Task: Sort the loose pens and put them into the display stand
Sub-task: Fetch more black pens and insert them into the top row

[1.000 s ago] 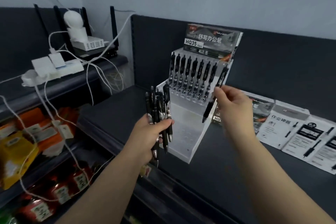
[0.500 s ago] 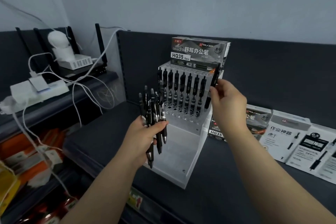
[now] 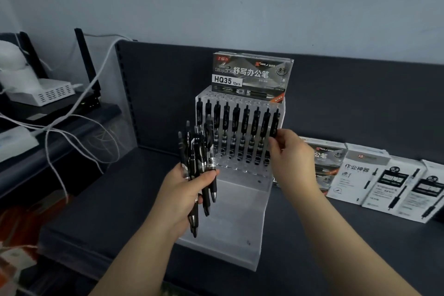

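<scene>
Our left hand (image 3: 185, 191) grips a bundle of loose pens (image 3: 197, 155), upright, tips down, before the stand's (image 3: 240, 223) left side; our right hand (image 3: 289, 154) pinches one pen (image 3: 275, 122), upright, at the filled row's (image 3: 236, 125) right end. Empty holes (image 3: 236, 168) lie just in front.

Display stand (image 3: 240, 211): frosted clear acrylic, stepped, upright on the dark shelf (image 3: 115, 204).
Row of pens (image 3: 236, 125): nine, black, clip ends up, ranged along the upper tier. The rightmost pen (image 3: 275, 124) was pinched by the right hand (image 3: 290, 151).
Loose pens (image 3: 198, 163): black bundle, tips down, gripped in the left hand (image 3: 185, 197) before the stand's left side.
</scene>
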